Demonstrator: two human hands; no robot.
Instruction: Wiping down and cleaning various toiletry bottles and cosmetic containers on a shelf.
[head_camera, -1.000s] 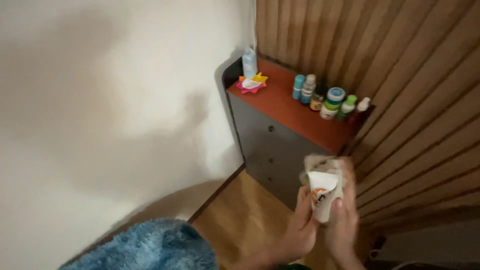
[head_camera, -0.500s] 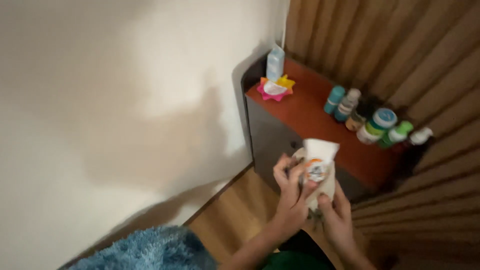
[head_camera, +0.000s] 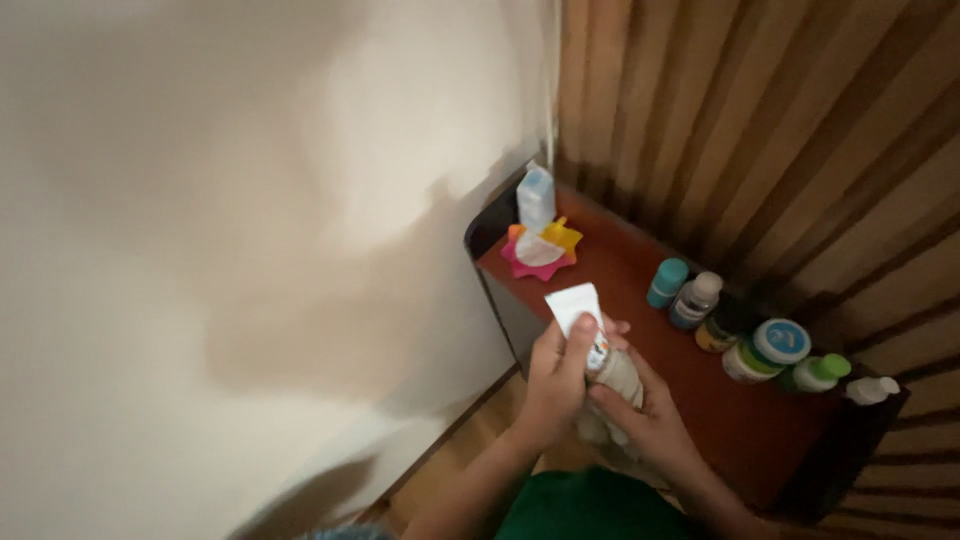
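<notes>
a white squeeze tube (head_camera: 583, 322) sat a little right of centre in the frame, gripped between both hands above the front edge of a red-topped cabinet (head_camera: 640, 300). its long axis ran from the flat crimped end at upper left down toward lower right, where a beige cloth (head_camera: 618, 378) was bunched around it. the left hand (head_camera: 553, 380) was closed round the tube from the left, thumb along its side; the right hand (head_camera: 645, 415) clasped the cloth and the tube's lower end. both were in contact, the left higher on the tube. a row of small bottles (head_camera: 740, 335) stood well apart to the right. compared with half a second earlier, the tube leaned further to the upper left and sat lower against the cabinet.
</notes>
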